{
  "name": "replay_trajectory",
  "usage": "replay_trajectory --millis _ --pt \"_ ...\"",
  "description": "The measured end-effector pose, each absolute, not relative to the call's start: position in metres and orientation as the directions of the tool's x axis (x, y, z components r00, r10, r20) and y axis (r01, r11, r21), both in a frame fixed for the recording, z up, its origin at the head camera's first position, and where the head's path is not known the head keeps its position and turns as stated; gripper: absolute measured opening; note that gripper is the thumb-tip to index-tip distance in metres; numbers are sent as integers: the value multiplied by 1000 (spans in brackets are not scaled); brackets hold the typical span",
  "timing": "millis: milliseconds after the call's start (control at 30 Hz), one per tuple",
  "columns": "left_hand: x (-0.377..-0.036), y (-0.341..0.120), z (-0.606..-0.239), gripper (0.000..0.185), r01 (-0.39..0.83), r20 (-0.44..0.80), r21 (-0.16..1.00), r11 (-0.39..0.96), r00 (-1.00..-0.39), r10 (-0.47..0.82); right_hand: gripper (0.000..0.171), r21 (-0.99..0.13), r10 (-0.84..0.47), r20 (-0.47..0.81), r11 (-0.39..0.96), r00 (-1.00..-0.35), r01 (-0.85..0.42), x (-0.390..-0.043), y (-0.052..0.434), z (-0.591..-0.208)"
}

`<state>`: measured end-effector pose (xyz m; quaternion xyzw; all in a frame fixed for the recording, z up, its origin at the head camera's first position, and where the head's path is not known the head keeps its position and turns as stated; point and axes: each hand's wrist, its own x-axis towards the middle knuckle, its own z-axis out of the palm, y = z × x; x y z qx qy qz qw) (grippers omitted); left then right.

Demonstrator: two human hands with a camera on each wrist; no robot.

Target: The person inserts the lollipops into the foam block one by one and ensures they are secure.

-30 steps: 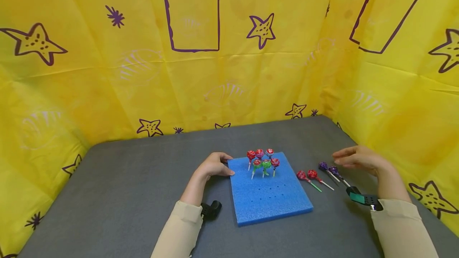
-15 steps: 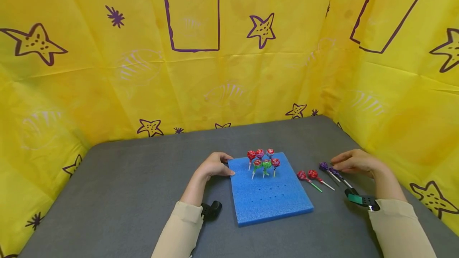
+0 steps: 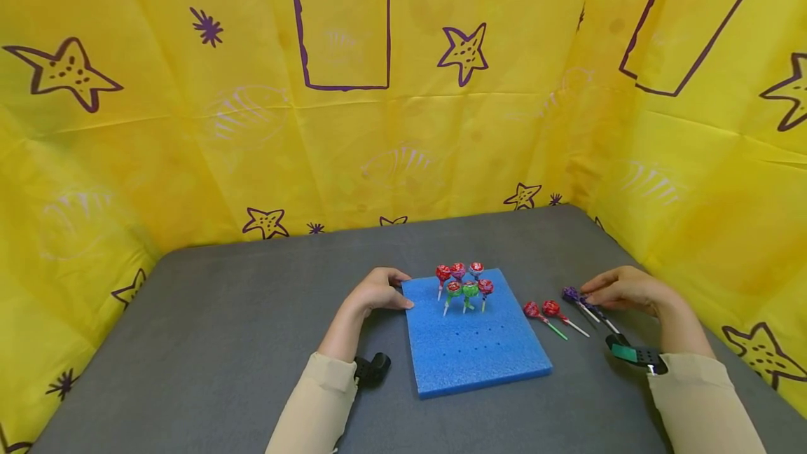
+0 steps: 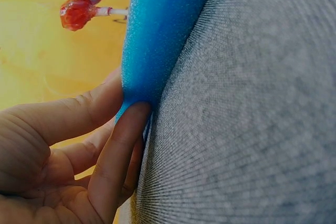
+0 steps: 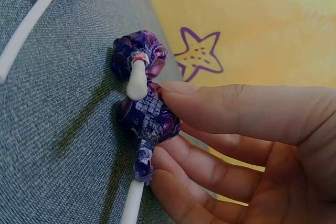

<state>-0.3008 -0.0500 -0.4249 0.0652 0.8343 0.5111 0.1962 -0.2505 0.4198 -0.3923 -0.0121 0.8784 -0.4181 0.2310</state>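
A blue foam board (image 3: 479,342) lies on the grey table (image 3: 221,314), with several red, green and purple lollipops (image 3: 463,282) standing in holes at its far end. My left hand (image 3: 378,291) holds the board's far left corner; in the left wrist view its fingers (image 4: 113,145) pinch the foam edge (image 4: 157,35). Two purple lollipops (image 3: 576,296) lie to the board's right. My right hand (image 3: 621,289) is low over them, its fingertips (image 5: 184,103) touching the nearer purple head (image 5: 149,116). Two red lollipops (image 3: 542,312) lie between these and the board.
Yellow cloth walls (image 3: 403,125) with purple stars and frames enclose the table at the back and on both sides. The near rows of holes (image 3: 469,338) in the board hold nothing. Wrist cameras (image 3: 637,354) sit on both cuffs.
My right hand has come down and toward me from above the purple lollipops until its fingertips touch them. The left hand and the board have stayed put.
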Motion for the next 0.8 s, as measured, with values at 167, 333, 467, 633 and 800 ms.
replay_trajectory --millis 167,333,467,633,800 --pt "-300 -50 -425 48 -93 -260 879 468 -916 306 47 -738 -226 -392 655 -892 159 -250 419 -392" --pt "-300 -50 -424 48 -102 -266 879 467 -916 301 47 -733 -231 -387 664 -893 146 -250 418 -391" --pt "-300 -50 -424 48 -106 -268 877 469 -917 294 47 -728 -219 -384 669 -897 148 -250 417 -391" --pt "-300 -50 -423 48 -109 -270 874 474 -919 289 48 -735 -197 -366 661 -909 152 -251 417 -392" --pt "-300 -49 -422 49 -119 -281 872 475 -916 285 48 -745 -189 -350 650 -917 150 -251 418 -392"
